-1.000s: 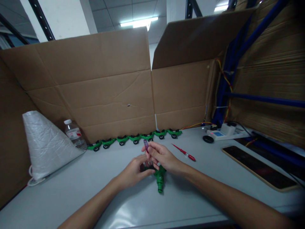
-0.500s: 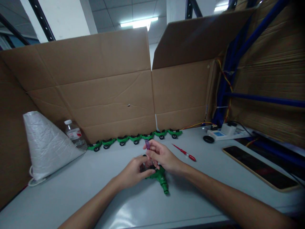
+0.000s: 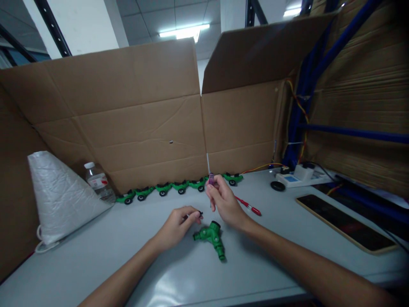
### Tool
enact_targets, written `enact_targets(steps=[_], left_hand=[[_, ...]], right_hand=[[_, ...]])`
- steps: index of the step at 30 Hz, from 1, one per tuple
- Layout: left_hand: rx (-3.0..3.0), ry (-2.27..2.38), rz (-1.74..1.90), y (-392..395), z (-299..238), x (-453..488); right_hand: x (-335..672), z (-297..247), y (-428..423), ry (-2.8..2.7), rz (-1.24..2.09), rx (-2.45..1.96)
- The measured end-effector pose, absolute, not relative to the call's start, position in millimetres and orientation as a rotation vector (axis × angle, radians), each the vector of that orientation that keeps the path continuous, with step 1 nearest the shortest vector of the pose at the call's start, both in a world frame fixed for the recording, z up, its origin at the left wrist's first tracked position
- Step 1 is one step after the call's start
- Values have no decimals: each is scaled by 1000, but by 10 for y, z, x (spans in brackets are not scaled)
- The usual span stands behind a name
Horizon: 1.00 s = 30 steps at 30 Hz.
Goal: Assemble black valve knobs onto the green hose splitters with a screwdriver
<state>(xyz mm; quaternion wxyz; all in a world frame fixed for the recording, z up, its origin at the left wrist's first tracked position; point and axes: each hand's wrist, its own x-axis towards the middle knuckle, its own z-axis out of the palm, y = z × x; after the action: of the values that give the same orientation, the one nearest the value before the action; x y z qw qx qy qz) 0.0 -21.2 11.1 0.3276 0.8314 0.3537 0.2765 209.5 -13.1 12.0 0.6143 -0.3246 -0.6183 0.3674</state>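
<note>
A green Y-shaped hose connector (image 3: pixel 211 236) lies on the grey table, touched by neither hand. To its upper left, my left hand (image 3: pixel 176 226) pinches a small black part (image 3: pixel 200 213), mostly hidden by the fingers. My right hand (image 3: pixel 227 205) is raised above and right of the connector. Its fingers are closed around a small screwdriver with a purple handle (image 3: pixel 211 178). The handle points up and a bit of thin shaft shows below the fingers.
Several green connectors (image 3: pixel 164 189) line the cardboard wall (image 3: pixel 143 128). A red screwdriver (image 3: pixel 252 209), a phone (image 3: pixel 345 224) and a power strip (image 3: pixel 295 178) are on the right. A water bottle (image 3: pixel 99 181) and a white wrapped cone (image 3: pixel 60 200) stand left.
My hands have moved apart and off the green connector, which now shows whole. My right hand has gone up and right with the screwdriver; the black part has come into view in my left.
</note>
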Motion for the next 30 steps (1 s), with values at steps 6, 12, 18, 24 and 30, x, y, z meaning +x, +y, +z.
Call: enact_targets(steps=[6,12,18,24,30], left_hand=[[1985,982,753,-132,8,2],[1978,997,791,-74,-44,-15],[2011,970,775,-57,-74,-23],[2063,963,736,-77,-31,-30],[2222,914,704,-101,39,-66]], right_hand=[[2198,180,-188,-1959,446,-955],[2251,72,-156,-2353,231,-899],[2263,62,-152,-2317,257,-925],[2270,57,-127,-2333,249,-956],[2287,74,-128,-2330,223,-990]])
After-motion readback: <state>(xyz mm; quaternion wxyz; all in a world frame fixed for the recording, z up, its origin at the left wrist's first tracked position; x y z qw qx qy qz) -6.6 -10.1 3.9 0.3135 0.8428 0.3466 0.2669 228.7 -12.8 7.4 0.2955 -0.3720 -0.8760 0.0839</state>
